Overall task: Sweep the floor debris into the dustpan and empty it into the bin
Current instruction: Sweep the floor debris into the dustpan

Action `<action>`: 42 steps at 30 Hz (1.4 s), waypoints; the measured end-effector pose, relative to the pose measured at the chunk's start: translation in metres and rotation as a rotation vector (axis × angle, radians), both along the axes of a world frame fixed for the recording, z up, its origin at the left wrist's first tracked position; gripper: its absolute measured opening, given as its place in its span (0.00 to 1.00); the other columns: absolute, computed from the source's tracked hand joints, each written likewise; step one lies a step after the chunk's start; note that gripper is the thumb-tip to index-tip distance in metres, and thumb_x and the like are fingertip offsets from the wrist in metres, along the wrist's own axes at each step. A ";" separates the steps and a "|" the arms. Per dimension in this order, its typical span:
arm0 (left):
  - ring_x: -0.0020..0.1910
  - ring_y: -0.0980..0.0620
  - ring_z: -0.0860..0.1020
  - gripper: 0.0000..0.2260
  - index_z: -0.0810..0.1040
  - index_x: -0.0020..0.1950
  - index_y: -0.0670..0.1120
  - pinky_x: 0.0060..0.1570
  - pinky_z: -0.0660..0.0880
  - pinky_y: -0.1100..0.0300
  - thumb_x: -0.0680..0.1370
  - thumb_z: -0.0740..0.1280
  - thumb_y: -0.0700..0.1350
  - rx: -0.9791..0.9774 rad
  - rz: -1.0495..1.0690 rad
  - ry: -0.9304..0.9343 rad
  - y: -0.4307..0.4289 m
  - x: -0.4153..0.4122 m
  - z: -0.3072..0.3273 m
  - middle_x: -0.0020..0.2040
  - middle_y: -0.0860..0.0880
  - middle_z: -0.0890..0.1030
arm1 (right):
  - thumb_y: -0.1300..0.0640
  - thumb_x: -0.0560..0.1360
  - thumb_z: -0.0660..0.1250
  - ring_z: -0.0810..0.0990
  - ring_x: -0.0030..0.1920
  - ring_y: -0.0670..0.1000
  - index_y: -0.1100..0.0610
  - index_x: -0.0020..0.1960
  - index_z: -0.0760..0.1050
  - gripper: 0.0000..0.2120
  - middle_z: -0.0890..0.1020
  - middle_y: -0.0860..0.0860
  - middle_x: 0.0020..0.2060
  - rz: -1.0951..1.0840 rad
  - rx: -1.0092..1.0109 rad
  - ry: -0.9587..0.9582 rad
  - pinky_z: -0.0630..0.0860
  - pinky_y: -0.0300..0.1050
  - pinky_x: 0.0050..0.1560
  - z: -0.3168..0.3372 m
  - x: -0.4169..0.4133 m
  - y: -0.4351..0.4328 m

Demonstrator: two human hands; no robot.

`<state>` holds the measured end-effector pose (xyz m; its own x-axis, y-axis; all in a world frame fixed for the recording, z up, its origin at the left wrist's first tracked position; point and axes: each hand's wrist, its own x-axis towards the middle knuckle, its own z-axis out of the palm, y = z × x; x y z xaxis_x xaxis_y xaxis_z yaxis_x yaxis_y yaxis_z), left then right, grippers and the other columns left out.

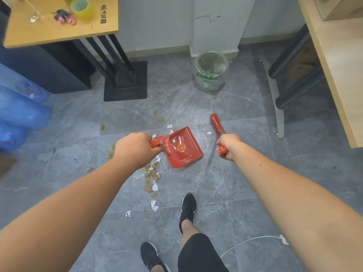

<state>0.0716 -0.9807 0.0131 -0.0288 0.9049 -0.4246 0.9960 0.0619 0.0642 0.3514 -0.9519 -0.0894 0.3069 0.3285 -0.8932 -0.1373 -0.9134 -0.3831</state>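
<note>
My left hand [135, 148] grips the handle of a red dustpan [182, 148], which hangs tilted above the grey tile floor with nothing visible inside. My right hand [228, 145] is closed on the handle of a small red brush [216, 124] that points away from me. Torn paper and brown scraps [152, 176] lie in a loose pile on the floor just below and left of the dustpan, with more bits scattered around it. A bin [211, 72] lined with a clear bag stands against the wall beyond the dustpan.
A wooden table with a black pedestal base [125, 81] stands at the left back. Blue water bottles [21, 112] lie at the far left. A black chair [294, 75] and a wooden desk edge [334, 75] are at the right. My feet in black shoes [187, 211] stand near the scraps.
</note>
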 end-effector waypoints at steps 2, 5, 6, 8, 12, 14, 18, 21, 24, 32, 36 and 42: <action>0.30 0.52 0.77 0.29 0.74 0.34 0.48 0.28 0.68 0.60 0.74 0.60 0.73 0.000 0.032 -0.002 -0.003 -0.007 -0.005 0.29 0.51 0.77 | 0.72 0.73 0.58 0.65 0.25 0.48 0.58 0.57 0.73 0.17 0.72 0.55 0.33 0.030 0.003 0.004 0.66 0.33 0.21 -0.004 -0.016 0.006; 0.30 0.51 0.77 0.32 0.74 0.34 0.46 0.28 0.68 0.60 0.72 0.58 0.75 -0.004 0.092 0.000 -0.012 -0.027 -0.006 0.29 0.50 0.77 | 0.72 0.74 0.58 0.67 0.23 0.49 0.61 0.53 0.73 0.12 0.72 0.56 0.31 0.120 -0.011 0.010 0.65 0.33 0.20 -0.004 -0.048 0.008; 0.30 0.51 0.76 0.32 0.74 0.34 0.46 0.28 0.68 0.60 0.72 0.58 0.75 -0.007 0.114 -0.001 -0.015 -0.036 -0.005 0.29 0.50 0.77 | 0.72 0.73 0.58 0.67 0.21 0.49 0.61 0.51 0.72 0.11 0.72 0.56 0.31 0.144 -0.018 0.017 0.65 0.33 0.20 -0.005 -0.060 0.008; 0.30 0.50 0.76 0.31 0.76 0.35 0.46 0.28 0.68 0.60 0.73 0.59 0.75 -0.008 0.151 0.008 -0.021 -0.057 -0.004 0.29 0.50 0.77 | 0.72 0.73 0.56 0.66 0.18 0.48 0.61 0.50 0.72 0.12 0.72 0.56 0.30 0.171 -0.023 0.034 0.65 0.33 0.20 -0.007 -0.086 0.008; 0.31 0.51 0.76 0.31 0.77 0.36 0.46 0.29 0.68 0.60 0.73 0.60 0.74 -0.008 0.249 0.046 -0.039 -0.101 0.002 0.31 0.50 0.78 | 0.71 0.74 0.56 0.66 0.21 0.49 0.60 0.47 0.71 0.10 0.72 0.56 0.28 0.260 -0.029 0.041 0.67 0.34 0.21 -0.005 -0.133 0.002; 0.31 0.50 0.76 0.28 0.74 0.34 0.47 0.29 0.67 0.59 0.74 0.61 0.72 -0.009 0.302 0.036 -0.052 -0.122 0.004 0.31 0.50 0.77 | 0.72 0.74 0.57 0.66 0.23 0.49 0.60 0.45 0.70 0.09 0.72 0.56 0.29 0.306 -0.031 0.042 0.68 0.34 0.21 -0.004 -0.154 -0.005; 0.32 0.48 0.75 0.27 0.70 0.32 0.48 0.30 0.66 0.58 0.74 0.62 0.72 -0.016 0.387 0.033 -0.083 -0.160 0.006 0.31 0.50 0.76 | 0.71 0.74 0.59 0.64 0.21 0.49 0.59 0.49 0.72 0.09 0.71 0.56 0.32 0.398 -0.063 0.023 0.68 0.35 0.21 -0.011 -0.198 -0.022; 0.31 0.50 0.75 0.27 0.72 0.34 0.47 0.30 0.67 0.58 0.74 0.62 0.71 -0.016 0.409 0.058 -0.108 -0.188 0.001 0.32 0.49 0.77 | 0.70 0.74 0.60 0.65 0.24 0.50 0.59 0.50 0.72 0.09 0.71 0.56 0.33 0.480 -0.088 0.024 0.68 0.36 0.21 -0.013 -0.230 -0.039; 0.30 0.53 0.72 0.26 0.71 0.33 0.48 0.31 0.66 0.58 0.75 0.63 0.70 -0.004 0.436 0.067 -0.134 -0.217 -0.002 0.33 0.50 0.76 | 0.70 0.74 0.57 0.65 0.25 0.50 0.59 0.50 0.71 0.10 0.70 0.55 0.33 0.558 -0.097 0.025 0.66 0.34 0.20 -0.008 -0.256 -0.059; 0.33 0.50 0.76 0.25 0.76 0.36 0.48 0.32 0.68 0.58 0.75 0.63 0.70 -0.031 0.532 0.043 -0.204 -0.287 0.005 0.33 0.51 0.78 | 0.70 0.75 0.56 0.64 0.24 0.49 0.60 0.47 0.70 0.08 0.69 0.56 0.32 0.728 -0.113 0.042 0.61 0.32 0.19 0.011 -0.306 -0.122; 0.35 0.49 0.76 0.25 0.77 0.37 0.49 0.31 0.68 0.58 0.75 0.62 0.71 -0.046 0.552 0.054 -0.234 -0.313 0.007 0.34 0.52 0.79 | 0.70 0.76 0.56 0.66 0.21 0.48 0.61 0.47 0.70 0.07 0.68 0.54 0.27 0.781 -0.123 0.058 0.61 0.32 0.19 0.021 -0.330 -0.152; 0.37 0.48 0.77 0.26 0.77 0.37 0.50 0.32 0.68 0.58 0.74 0.61 0.73 -0.039 0.582 0.040 -0.261 -0.337 0.013 0.35 0.53 0.78 | 0.71 0.75 0.59 0.66 0.26 0.49 0.62 0.43 0.69 0.07 0.67 0.51 0.18 0.794 -0.129 0.066 0.60 0.31 0.18 0.037 -0.356 -0.167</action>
